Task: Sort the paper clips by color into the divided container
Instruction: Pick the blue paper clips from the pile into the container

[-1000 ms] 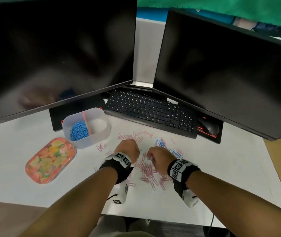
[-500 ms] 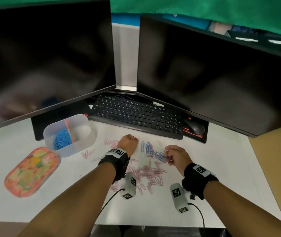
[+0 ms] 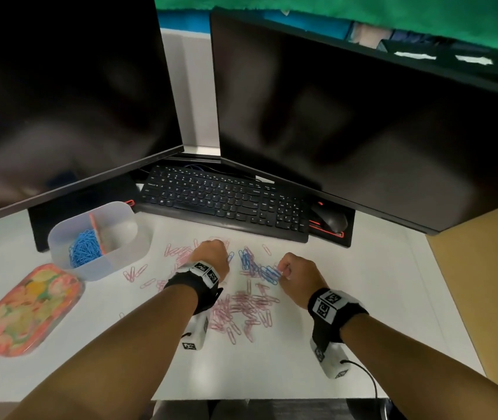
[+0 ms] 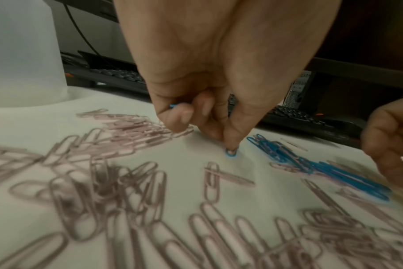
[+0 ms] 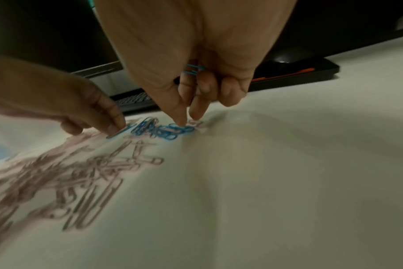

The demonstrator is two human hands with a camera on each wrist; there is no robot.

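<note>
Paper clips lie scattered on the white worktop [image 3: 378,313] in front of the person: a loose heap of pink clips [image 3: 243,310] nearest the body, more pink ones [image 3: 178,251] farther out to the left, and a small cluster of blue clips [image 3: 260,268] between the two hands. The left hand [image 3: 211,257] reaches down at the left edge of the blue cluster; in the left wrist view its thumb and forefinger pinch the end of a single blue clip [image 4: 231,152] against the worktop, while another bit of blue [image 4: 173,105] shows tucked under its curled fingers. The right hand [image 3: 297,272] works the right end of the blue cluster, thumb and forefinger tips down on the clips, and its other fingers are curled over a few blue clips [image 5: 192,69] held in the palm. The divided container [image 3: 120,265], a frosted plastic tub, stands well to the left of the hands; a pile of blue clips [image 3: 85,248] fills its left compartment, an orange divider [image 3: 96,234] splits it, and what the right compartment holds cannot be made out. Just beside the tub, nearer the person, sits a flowered lid [image 3: 29,307]. Behind everything are a black keyboard [image 3: 226,201], a mouse [image 3: 329,219] and two dark monitors [image 3: 363,116].
</note>
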